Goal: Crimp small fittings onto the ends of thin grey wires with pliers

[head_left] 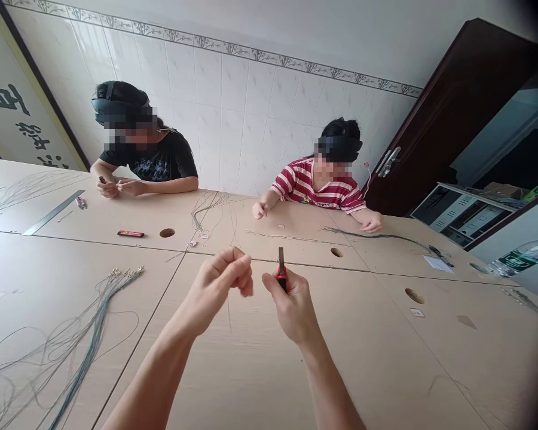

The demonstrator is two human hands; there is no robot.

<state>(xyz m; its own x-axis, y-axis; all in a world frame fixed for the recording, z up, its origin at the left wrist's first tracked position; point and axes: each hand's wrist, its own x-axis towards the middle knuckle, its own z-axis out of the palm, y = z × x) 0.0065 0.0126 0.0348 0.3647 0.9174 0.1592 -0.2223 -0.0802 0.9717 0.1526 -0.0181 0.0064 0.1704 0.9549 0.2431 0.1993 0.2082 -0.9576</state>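
Right hand, above the desk: grip clasping a red-and-black tool, probably light, rigid, best held by its handle. Left hand: curled; whether it pinches the likely limp cord below cannot be told.

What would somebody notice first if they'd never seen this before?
Probably the middle: the right hand grips a red-and-black tool pointing up, and the left hand is beside it with fingers curled. Next, the bundle of blue-grey cords at lower left, spread on the table. Across the table sits a person in red-and-white stripes.
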